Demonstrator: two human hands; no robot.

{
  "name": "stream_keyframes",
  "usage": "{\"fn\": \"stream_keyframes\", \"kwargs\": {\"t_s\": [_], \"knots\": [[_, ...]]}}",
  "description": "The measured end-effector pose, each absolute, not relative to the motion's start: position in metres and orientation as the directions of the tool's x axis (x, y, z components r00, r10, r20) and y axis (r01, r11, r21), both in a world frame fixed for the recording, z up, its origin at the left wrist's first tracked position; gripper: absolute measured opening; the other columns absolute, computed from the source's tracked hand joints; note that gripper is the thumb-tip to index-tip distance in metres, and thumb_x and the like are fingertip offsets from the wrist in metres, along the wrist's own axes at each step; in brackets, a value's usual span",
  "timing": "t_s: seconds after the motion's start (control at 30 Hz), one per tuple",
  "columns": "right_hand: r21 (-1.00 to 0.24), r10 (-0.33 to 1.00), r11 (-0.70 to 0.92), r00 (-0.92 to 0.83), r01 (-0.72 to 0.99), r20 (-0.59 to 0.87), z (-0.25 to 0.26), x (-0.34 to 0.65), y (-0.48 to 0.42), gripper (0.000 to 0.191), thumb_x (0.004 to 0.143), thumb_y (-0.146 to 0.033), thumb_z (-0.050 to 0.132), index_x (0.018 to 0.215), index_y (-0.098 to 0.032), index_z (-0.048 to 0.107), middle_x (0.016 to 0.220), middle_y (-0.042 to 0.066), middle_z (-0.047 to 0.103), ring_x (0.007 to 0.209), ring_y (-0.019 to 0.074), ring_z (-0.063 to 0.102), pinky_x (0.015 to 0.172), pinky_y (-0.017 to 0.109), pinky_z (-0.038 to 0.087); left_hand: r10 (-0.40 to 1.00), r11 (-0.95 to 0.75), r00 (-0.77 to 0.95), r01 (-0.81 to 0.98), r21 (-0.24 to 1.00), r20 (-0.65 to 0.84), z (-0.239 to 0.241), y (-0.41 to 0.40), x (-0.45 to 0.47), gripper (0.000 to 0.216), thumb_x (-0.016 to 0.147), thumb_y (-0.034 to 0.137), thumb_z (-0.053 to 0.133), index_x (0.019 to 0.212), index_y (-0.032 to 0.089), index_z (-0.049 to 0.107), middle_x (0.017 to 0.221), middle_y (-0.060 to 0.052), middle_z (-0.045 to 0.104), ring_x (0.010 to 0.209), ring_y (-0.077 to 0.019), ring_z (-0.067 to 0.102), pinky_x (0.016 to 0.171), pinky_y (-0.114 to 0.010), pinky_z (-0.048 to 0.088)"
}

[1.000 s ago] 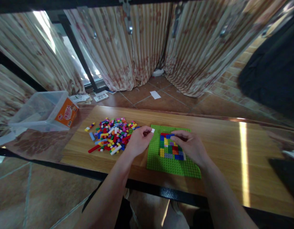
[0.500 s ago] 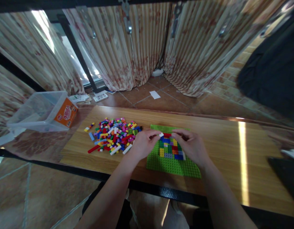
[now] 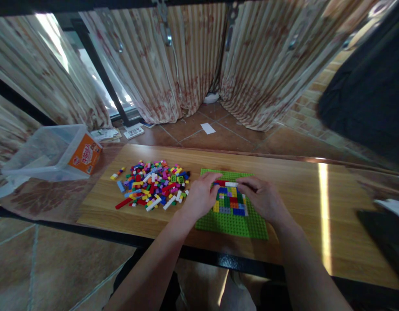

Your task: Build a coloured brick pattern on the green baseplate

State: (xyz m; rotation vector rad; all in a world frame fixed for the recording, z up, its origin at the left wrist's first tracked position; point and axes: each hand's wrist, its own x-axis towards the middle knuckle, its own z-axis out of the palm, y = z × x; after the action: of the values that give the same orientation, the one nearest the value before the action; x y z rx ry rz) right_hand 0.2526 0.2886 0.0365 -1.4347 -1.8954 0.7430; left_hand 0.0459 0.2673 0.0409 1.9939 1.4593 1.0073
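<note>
A green baseplate [image 3: 232, 231] lies on the table, bearing a patch of coloured bricks [image 3: 230, 203] in blue, yellow, red, grey and other colours. Along the far side of that patch a red brick [image 3: 221, 183] and a white brick [image 3: 231, 184] sit end to end. My left hand [image 3: 202, 192] is closed, its thumb and finger at the left end of the red brick. At the white brick's right end, my right hand [image 3: 262, 196] pinches with its fingertips. My fingers partly hide both outer ends, and whether the two bricks are joined I cannot tell.
A heap of loose bricks [image 3: 154, 183] lies to the left on the wooden table [image 3: 296, 207]. Beyond the table's left end stands a clear plastic bin [image 3: 53, 155] with an orange label. A dark flat object [image 3: 377, 237] is at the right edge.
The white brick has gone from my left fingertips to my right ones. The red brick now shows on the left, by my left hand. The view has shifted slightly.
</note>
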Motion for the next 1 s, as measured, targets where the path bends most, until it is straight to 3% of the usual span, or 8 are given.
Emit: {"fn": "stream_keyframes", "kwargs": {"t_s": [0.13, 0.4, 0.73, 1.0], "knots": [[-0.688, 0.967, 0.254, -0.186, 0.68, 0.173, 0.032, 0.265, 0.294, 0.018, 0.087, -0.029, 0.056, 0.092, -0.022, 0.072, 0.092, 0.004, 0.074, 0.086, 0.0204, 0.067, 0.081, 0.035, 0.049, 0.943, -0.314, 0.142, 0.677, 0.665, 0.301, 0.042, 0.27, 0.046, 0.028, 0.087, 0.011, 0.056, 0.114, 0.016, 0.064, 0.116, -0.01, 0.068, 0.111, -0.0236, 0.062, 0.103, -0.042, 0.049], [-0.731, 0.954, 0.295, -0.232, 0.615, 0.191, 0.028, 0.263, 0.297, 0.014, 0.088, -0.028, 0.055, 0.087, -0.022, 0.068, 0.088, 0.003, 0.07, 0.083, 0.018, 0.064, 0.079, 0.032, 0.047, 0.957, -0.284, 0.177, 0.741, 0.609, 0.23, 0.036, 0.28, 0.054, 0.03, 0.089, 0.012, 0.054, 0.117, 0.014, 0.066, 0.118, -0.01, 0.069, 0.113, -0.0244, 0.06, 0.104, -0.041, 0.047], [-0.692, 0.955, 0.297, -0.223, 0.658, 0.198, 0.022, 0.256, 0.299, 0.01, 0.085, -0.018, 0.058, 0.084, -0.021, 0.068, 0.084, 0.003, 0.065, 0.081, 0.0173, 0.061, 0.076, 0.031, 0.046, 0.956, -0.292, 0.224, 0.761, 0.579, 0.188, 0.03, 0.294, 0.064, 0.025, 0.092, 0.016, 0.05, 0.103, 0.016, 0.073, 0.103, -0.007, 0.074, 0.101, -0.023, 0.063, 0.096, -0.038, 0.048], [-0.684, 0.95, 0.313, -0.235, 0.659, 0.208, 0.024, 0.256, 0.298, 0.01, 0.085, -0.02, 0.059, 0.084, -0.021, 0.069, 0.084, 0.003, 0.067, 0.08, 0.0177, 0.062, 0.075, 0.032, 0.047, 0.95, -0.305, 0.196, 0.759, 0.575, 0.245, 0.029, 0.298, 0.073, 0.016, 0.089, 0.024, 0.06, 0.087, 0.02, 0.076, 0.089, -0.004, 0.075, 0.09, -0.021, 0.064, 0.092, -0.037, 0.046]]}}
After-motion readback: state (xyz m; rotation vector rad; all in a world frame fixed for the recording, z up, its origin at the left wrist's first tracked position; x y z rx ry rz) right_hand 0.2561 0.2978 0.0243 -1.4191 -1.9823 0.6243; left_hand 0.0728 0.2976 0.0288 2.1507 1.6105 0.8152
